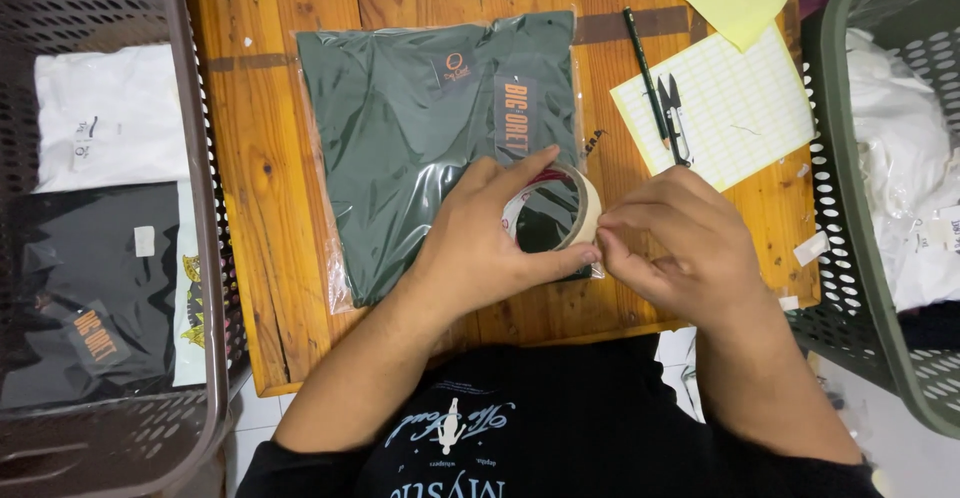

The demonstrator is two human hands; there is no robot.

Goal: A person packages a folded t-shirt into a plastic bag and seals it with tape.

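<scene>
Tape roll (556,210), upright on bagged green shirt (420,128), worktop (250,188) centre: left hand (480,248) grip clasped it at 9 o'clock, right hand (680,243) grip pinched its edge at 3 o'clock.

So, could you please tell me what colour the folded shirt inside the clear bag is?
The folded shirt is dark green, seen best in the head view.

Even indoor light, sharp focus, plastic glare (soft shadows)

Pencil (645,70) – snips (675,118) – label sheet (740,108)
</scene>
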